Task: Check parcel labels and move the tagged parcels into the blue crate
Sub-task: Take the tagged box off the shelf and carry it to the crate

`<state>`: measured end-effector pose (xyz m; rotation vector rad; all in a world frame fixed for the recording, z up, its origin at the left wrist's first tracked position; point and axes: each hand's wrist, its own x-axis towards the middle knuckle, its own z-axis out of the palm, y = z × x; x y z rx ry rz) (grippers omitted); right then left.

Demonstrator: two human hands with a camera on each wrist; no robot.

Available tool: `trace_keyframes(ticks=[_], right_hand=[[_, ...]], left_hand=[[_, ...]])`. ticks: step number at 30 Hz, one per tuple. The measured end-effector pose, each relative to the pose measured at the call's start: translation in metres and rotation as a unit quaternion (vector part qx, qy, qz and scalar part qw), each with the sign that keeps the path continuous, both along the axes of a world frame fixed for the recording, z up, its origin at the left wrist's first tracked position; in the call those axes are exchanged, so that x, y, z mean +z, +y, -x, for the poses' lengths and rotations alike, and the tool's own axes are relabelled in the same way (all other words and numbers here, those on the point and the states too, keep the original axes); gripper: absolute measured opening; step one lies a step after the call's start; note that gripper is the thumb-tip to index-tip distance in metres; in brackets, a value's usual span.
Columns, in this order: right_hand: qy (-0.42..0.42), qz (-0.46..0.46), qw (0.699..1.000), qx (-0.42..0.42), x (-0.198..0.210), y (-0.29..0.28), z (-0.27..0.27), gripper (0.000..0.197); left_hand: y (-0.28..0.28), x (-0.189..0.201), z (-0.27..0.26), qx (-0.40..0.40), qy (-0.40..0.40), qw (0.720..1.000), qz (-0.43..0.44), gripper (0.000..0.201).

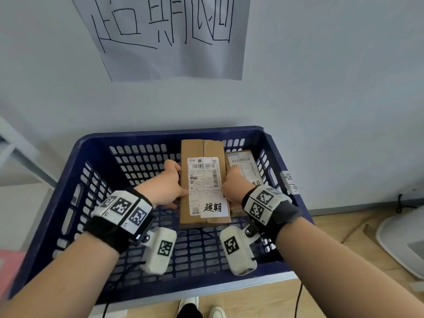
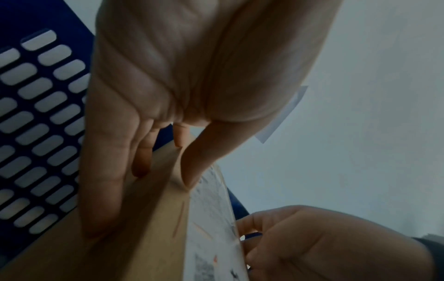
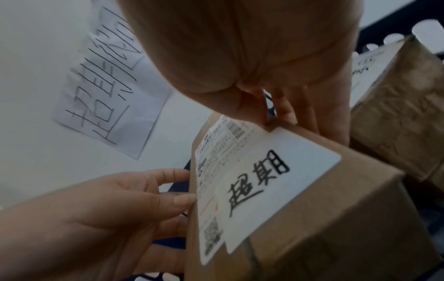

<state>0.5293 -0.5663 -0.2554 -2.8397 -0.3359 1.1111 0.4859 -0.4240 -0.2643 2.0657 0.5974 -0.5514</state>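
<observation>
A brown cardboard parcel (image 1: pixel 202 150) hangs over the inside of the blue crate (image 1: pixel 172 133), held between both hands. It carries a printed shipping label and a white handwritten tag (image 1: pixel 214 207), also clear in the right wrist view (image 3: pixel 271 182). My left hand (image 1: pixel 169 187) grips its left side, thumb on the top edge and fingers (image 2: pixel 103 190) along the side. My right hand (image 1: pixel 231 187) grips the right edge the same way, thumb (image 3: pixel 252 106) on top. A second labelled parcel (image 1: pixel 245 161) lies in the crate just to the right.
The crate stands against a white wall with a handwritten paper sign (image 1: pixel 165 35) above it. A paper slip (image 1: pixel 290 182) hangs on the crate's right rim. A white round object (image 1: pixel 399 244) sits on the wooden floor to the right. Something pink (image 1: pixel 9 271) shows at the left edge.
</observation>
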Motion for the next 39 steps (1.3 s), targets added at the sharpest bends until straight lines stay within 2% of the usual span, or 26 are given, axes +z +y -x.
trace_keyframes(ticks=[3, 5, 7, 8, 9, 10, 11, 14, 20, 26, 29, 33, 39], right_hand=[[-0.050, 0.104, 0.990, 0.077, -0.008, 0.006, -0.010, 0.008], [-0.046, 0.098, 0.989, 0.098, -0.024, 0.005, -0.020, 0.015], [-0.038, 0.070, 0.996, 0.048, -0.031, 0.008, -0.023, 0.025], [-0.028, 0.022, 0.999, 0.018, -0.034, 0.008, -0.020, 0.027], [0.004, -0.034, 0.998, -0.051, -0.038, 0.008, -0.022, 0.028], [-0.003, -0.096, 0.992, -0.084, -0.042, 0.007, -0.026, 0.035], [-0.010, -0.118, 0.989, -0.091, -0.046, 0.006, -0.027, 0.042], [0.000, -0.083, 0.993, -0.078, -0.061, 0.006, -0.031, 0.053], [0.005, -0.060, 0.987, -0.149, -0.085, 0.018, -0.024, 0.075], [-0.055, -0.056, 0.984, -0.159, -0.102, 0.023, -0.021, 0.079], [-0.096, -0.028, 0.990, -0.100, -0.101, 0.021, -0.019, 0.076], [-0.142, 0.028, 0.989, -0.027, -0.102, 0.019, -0.016, 0.068], [-0.094, 0.011, 0.992, -0.083, -0.098, 0.019, -0.027, 0.057]], left_hand=[[0.001, -0.012, -0.008, 0.010, 0.013, 1.000, 0.021, 0.057], [0.000, -0.021, -0.013, 0.028, 0.021, 0.999, 0.040, 0.055], [-0.002, -0.030, -0.019, 0.045, 0.034, 0.997, 0.056, 0.054], [-0.002, -0.034, -0.022, 0.056, 0.041, 0.996, 0.062, 0.054], [-0.001, -0.039, -0.025, 0.062, 0.046, 0.995, 0.067, 0.055], [0.001, -0.043, -0.028, 0.065, 0.051, 0.994, 0.070, 0.057], [0.002, -0.048, -0.030, 0.066, 0.055, 0.994, 0.073, 0.059], [0.003, -0.060, -0.033, 0.066, 0.059, 0.993, 0.084, 0.062], [-0.004, -0.079, -0.043, 0.088, 0.081, 0.988, 0.102, 0.057], [-0.008, -0.094, -0.047, 0.100, 0.087, 0.986, 0.104, 0.057], [-0.008, -0.093, -0.048, 0.111, 0.088, 0.983, 0.114, 0.056], [-0.007, -0.096, -0.048, 0.084, 0.083, 0.988, 0.096, 0.058], [-0.009, -0.097, -0.048, 0.070, 0.067, 0.991, 0.091, 0.059]])
